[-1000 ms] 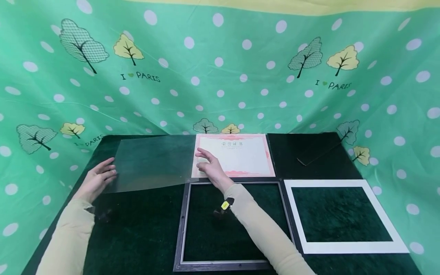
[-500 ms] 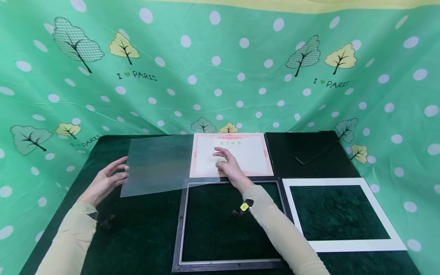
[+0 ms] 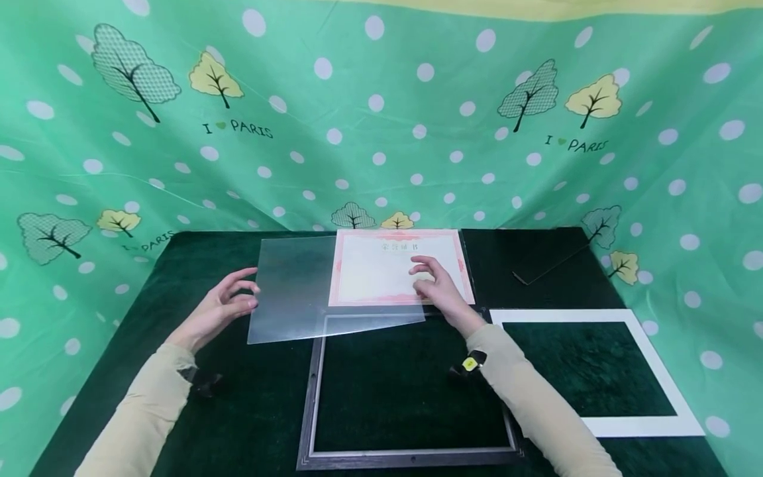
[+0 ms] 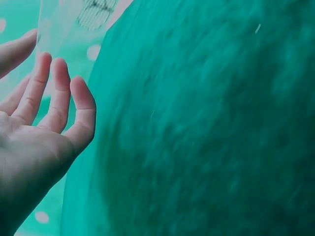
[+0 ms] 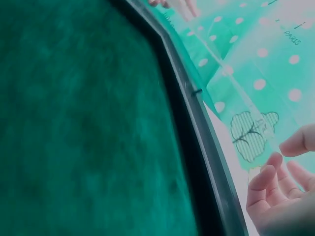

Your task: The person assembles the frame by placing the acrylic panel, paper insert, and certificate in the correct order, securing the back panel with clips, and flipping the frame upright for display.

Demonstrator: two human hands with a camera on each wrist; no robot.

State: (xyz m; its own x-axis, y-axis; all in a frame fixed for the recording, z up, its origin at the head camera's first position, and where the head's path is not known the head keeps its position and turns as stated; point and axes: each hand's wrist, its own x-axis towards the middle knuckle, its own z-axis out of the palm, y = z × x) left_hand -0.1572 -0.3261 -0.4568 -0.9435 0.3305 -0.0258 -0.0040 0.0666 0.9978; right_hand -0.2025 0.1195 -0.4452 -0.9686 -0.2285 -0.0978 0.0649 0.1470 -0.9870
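Note:
A clear plastic sheet (image 3: 292, 291) is held up between both hands, overlapping the certificate (image 3: 381, 265) and the back edge of the dark picture frame (image 3: 311, 411) in the head view. My left hand (image 3: 220, 311) pinches its left edge between thumb and fingertips; the left wrist view shows the sheet's edge (image 4: 54, 29) at the fingertips of this hand (image 4: 44, 123). On the opposite edge, my right hand (image 3: 444, 291) pinches with thumb and fingers. From the right wrist, the sheet (image 5: 236, 83) appears nearly edge-on, running to the fingers of that hand (image 5: 285, 191), above the frame (image 5: 197, 113).
A white mat with a large opening (image 3: 632, 426) lies right of the frame. Behind it is a black backing board (image 3: 489, 265) with a strut. Dark green cloth (image 3: 238, 424) covers the table, and a green dotted curtain (image 3: 381, 132) hangs around it.
Both hands have carried the clear sheet to the right, off the table's left side, so it now overlaps the certificate and the frame's back left corner. The frame and mat stay put.

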